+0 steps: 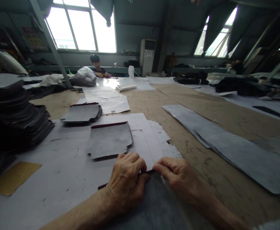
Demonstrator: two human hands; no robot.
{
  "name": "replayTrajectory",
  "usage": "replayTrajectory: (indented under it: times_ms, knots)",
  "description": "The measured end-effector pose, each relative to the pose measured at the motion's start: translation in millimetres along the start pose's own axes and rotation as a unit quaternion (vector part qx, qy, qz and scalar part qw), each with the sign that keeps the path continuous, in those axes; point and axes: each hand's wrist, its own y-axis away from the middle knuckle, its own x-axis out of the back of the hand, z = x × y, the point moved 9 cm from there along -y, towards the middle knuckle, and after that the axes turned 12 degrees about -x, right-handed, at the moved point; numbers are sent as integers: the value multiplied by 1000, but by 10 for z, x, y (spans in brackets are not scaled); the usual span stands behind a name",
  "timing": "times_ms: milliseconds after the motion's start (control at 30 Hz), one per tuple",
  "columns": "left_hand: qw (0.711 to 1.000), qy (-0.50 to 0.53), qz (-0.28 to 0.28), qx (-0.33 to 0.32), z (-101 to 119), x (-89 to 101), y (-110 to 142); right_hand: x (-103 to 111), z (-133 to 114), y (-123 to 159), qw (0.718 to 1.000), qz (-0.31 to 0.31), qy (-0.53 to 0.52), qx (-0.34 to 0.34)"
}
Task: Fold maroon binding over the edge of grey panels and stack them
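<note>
A grey sheet (157, 204), fabric-like with a dark folded edge, lies at the near side of the table. My left hand (127, 182) is closed on that edge, fingers curled over the top and thumb in front. At the edge's right end, my right hand (178, 175) pinches it between thumb and fingertips. The two hands are a short gap apart. Part of the sheet is hidden under my left hand and forearm. Just beyond my left hand lies a small stack of cut grey pieces (111, 140) with a dark red far edge.
A second stack of grey pieces (82, 113) lies farther back. Tall dark stacks (12, 111) rise at the left, near a yellow-brown card (13, 177). Long grey sheets (221, 137) stretch along the right. White paper (65, 166) covers part of the table. A person (98, 65) sits at the far side.
</note>
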Motion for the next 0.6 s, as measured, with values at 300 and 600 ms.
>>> replayTrajectory:
  times_ms: [300,600]
  knots:
    - [985,163,-14,56,-103,-16,-31,100,-343,165,957,83,92,261]
    - [984,175,10,26,-90,201,-28,151,-646,147,947,81,114,289]
